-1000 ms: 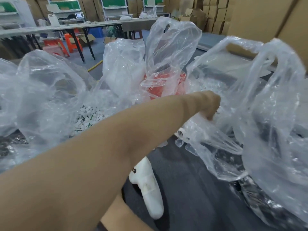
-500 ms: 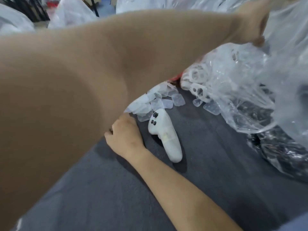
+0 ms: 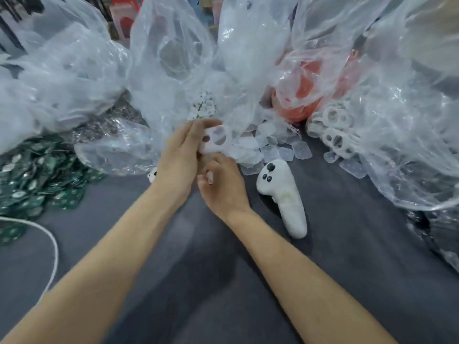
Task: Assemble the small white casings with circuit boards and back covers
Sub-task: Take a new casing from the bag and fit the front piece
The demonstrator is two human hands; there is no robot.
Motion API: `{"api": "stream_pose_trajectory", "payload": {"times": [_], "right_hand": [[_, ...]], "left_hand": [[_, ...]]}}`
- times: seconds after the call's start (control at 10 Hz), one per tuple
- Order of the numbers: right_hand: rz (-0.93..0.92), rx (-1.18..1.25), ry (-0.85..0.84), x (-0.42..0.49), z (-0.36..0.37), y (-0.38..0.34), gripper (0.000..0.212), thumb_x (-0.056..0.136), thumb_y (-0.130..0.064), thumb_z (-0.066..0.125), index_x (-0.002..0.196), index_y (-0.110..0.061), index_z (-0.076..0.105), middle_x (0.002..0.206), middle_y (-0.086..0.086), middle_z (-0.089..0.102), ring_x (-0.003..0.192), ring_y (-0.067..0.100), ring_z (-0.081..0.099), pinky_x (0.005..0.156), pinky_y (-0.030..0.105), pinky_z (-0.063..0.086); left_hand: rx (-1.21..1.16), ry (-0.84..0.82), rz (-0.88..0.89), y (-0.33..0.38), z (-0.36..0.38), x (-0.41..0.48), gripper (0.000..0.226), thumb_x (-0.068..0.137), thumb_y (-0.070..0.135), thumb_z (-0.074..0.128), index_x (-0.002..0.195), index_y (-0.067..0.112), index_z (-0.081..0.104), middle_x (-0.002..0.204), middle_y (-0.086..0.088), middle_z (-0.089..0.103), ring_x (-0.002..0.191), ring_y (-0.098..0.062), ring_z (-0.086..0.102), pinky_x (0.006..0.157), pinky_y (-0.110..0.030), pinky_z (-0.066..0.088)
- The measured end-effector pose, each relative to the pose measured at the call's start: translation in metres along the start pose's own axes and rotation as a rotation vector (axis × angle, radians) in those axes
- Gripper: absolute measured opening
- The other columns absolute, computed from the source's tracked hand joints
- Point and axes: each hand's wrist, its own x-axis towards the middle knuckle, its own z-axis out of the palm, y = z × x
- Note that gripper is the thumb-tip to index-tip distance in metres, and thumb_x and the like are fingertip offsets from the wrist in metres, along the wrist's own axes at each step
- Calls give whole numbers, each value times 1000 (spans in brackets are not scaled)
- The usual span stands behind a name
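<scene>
My left hand (image 3: 178, 160) grips a small white casing (image 3: 213, 140) with round holes, held above the grey table at centre. Just below it my right hand (image 3: 221, 187) has its fingers curled; what they hold is hidden. Green circuit boards (image 3: 37, 184) lie heaped at the left. Translucent back covers (image 3: 278, 150) are spilled behind my hands. More white casings (image 3: 335, 130) fill a clear bag at the right.
A white handheld controller (image 3: 283, 194) lies on the grey table (image 3: 248, 281) right of my hands. Large clear plastic bags (image 3: 161, 58) crowd the back and the right side. A white cable (image 3: 53, 247) curves at the left. An orange container (image 3: 303, 105) sits behind the bags.
My left arm has drawn back from the bag at the right to the centre and now holds a white casing. My right hand moved up beneath it. The view tilted down.
</scene>
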Motion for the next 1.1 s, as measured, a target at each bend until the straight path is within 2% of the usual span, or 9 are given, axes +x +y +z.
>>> {"api": "stream_pose_trajectory", "payload": {"times": [0.1, 0.3, 0.4, 0.6, 0.7, 0.8, 0.9, 1.0, 1.1], "right_hand": [[-13, 52, -21, 0, -3, -7, 37, 80, 5, 55, 115, -1, 64, 123, 13, 59, 129, 27, 41, 107, 34, 32], [-134, 313, 44, -24, -13, -15, 40, 77, 8, 52, 113, -7, 65, 104, 2, 67, 91, 10, 60, 79, 17, 46], [-105, 430, -38, -34, -16, -18, 35, 83, -3, 52, 114, -13, 64, 99, 3, 68, 82, 17, 63, 73, 27, 52], [179, 693, -18, -31, -12, -20, 21, 88, -4, 63, 98, -21, 55, 82, 6, 70, 56, 13, 59, 52, 16, 44], [219, 762, -49, -30, -15, -17, 18, 88, -4, 63, 90, -20, 55, 75, 11, 66, 45, 12, 50, 44, 15, 37], [195, 651, -101, -28, -21, -15, 15, 87, -7, 65, 80, -20, 65, 70, -3, 66, 50, 5, 56, 47, 16, 42], [79, 177, -151, -26, -20, -11, 3, 81, -20, 73, 78, -19, 73, 81, -8, 65, 73, 4, 60, 69, 21, 45], [-57, -74, 13, -27, -21, -13, 20, 78, -30, 76, 93, -17, 75, 103, -3, 60, 92, 12, 57, 82, 22, 43], [-263, -37, 120, -27, -24, -14, 27, 79, -20, 72, 106, -15, 70, 103, 0, 62, 94, 19, 56, 88, 21, 43]], "left_hand": [[47, 81, -85, -31, -30, -35, 30, 101, 21, 41, 90, 30, 67, 73, 8, 55, 61, -11, 49, 56, -32, 41], [182, 91, -49, -51, -47, -47, 23, 100, 19, 47, 98, 5, 66, 74, 10, 58, 65, -1, 53, 68, -29, 45], [209, 81, -37, -53, -52, -48, 23, 98, 19, 51, 101, 2, 66, 80, 7, 64, 73, -1, 58, 77, -30, 48], [149, 80, -24, -53, -55, -50, 22, 99, 12, 46, 98, 20, 66, 85, 4, 66, 76, -3, 59, 73, -20, 47], [-88, 147, -46, -52, -60, -50, 33, 80, -6, 36, 88, 21, 54, 83, -1, 57, 67, 0, 50, 63, -13, 39], [-87, 147, -39, -55, -58, -49, 38, 73, -16, 29, 79, 21, 37, 83, 0, 50, 66, 0, 43, 67, -18, 35], [-86, 91, 9, -57, -53, -50, 39, 79, -18, 26, 86, 18, 38, 86, 1, 56, 70, -3, 51, 68, -17, 41], [-110, 83, 87, -57, -51, -51, 33, 95, -11, 26, 96, 16, 45, 94, 2, 66, 79, -11, 63, 79, -22, 49], [-60, 41, 150, -58, -51, -54, 26, 97, 8, 33, 109, 24, 49, 92, 8, 69, 77, -11, 66, 78, -20, 50]]}}
